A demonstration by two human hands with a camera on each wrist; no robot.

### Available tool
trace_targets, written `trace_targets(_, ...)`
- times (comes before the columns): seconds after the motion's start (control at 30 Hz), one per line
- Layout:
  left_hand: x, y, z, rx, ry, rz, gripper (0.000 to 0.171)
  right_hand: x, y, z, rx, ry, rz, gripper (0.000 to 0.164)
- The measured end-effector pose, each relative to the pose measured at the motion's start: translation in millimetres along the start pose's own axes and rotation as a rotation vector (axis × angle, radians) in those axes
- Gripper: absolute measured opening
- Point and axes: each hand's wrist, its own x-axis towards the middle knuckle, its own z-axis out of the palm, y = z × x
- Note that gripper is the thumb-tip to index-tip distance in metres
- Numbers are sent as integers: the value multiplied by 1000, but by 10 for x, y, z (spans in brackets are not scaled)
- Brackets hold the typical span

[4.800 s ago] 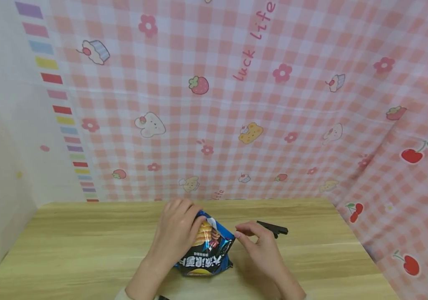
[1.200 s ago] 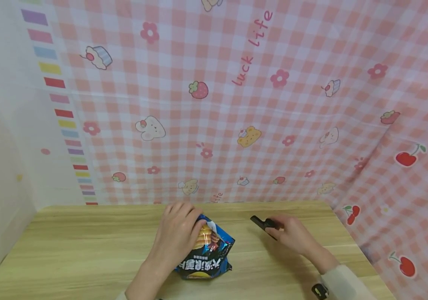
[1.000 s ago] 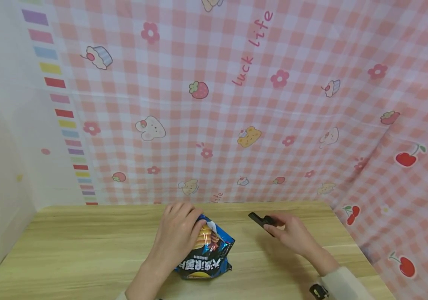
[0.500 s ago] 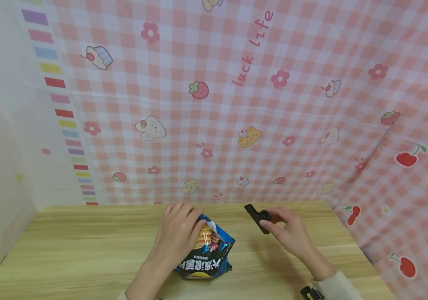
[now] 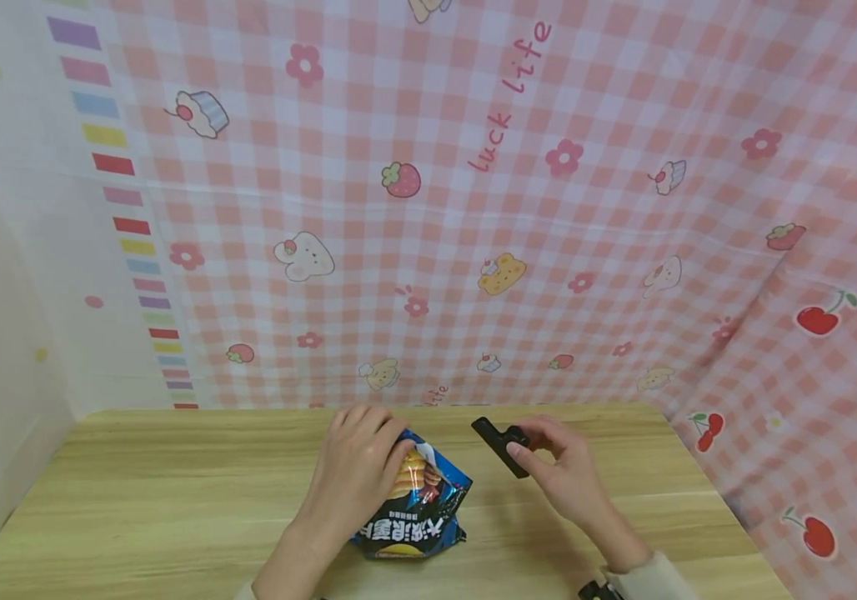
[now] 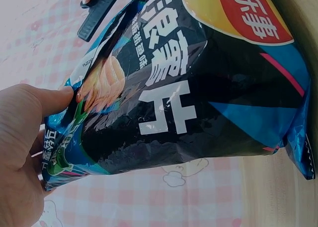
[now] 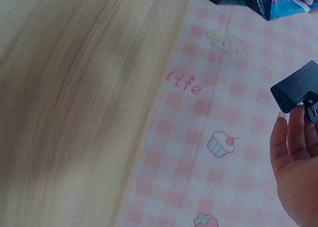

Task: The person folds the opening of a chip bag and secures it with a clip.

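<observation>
A blue and black potato chip bag [image 5: 421, 512] stands on the table, its folded top edge slanting down to the right. My left hand [image 5: 353, 467] grips the bag's upper left side. In the left wrist view, the thumb presses the front of the chip bag [image 6: 164, 95] near the folded top while the other fingers go behind. My right hand [image 5: 567, 475] pinches a black bag clip [image 5: 501, 447] by its handle, just right of the bag and apart from it. The long bar of the clip [image 7: 296, 86] points away from the fingers in the right wrist view.
The wooden table [image 5: 158, 500] ends at a pink checked cloth [image 5: 368, 250] hung behind it. More patterned cloth [image 5: 819, 433] hangs along the right side. A dark wrist device [image 5: 598, 590] shows at the right sleeve.
Earlier my right hand was at the bag's right corner. It has since taken the black clip from the table, raised and turned it, and brought it left toward the bag. The left hand stays put.
</observation>
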Motion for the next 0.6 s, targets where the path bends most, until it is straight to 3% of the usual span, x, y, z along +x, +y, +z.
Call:
trace_targets(0.27,-2,-1,2,-2,-2,-3,13,6,-56,141,39,-27,-51,22)
trace_targets(0.6,3,5,-2,-3,-8,-7,15,10,-133,250,-84,-62,-240,28)
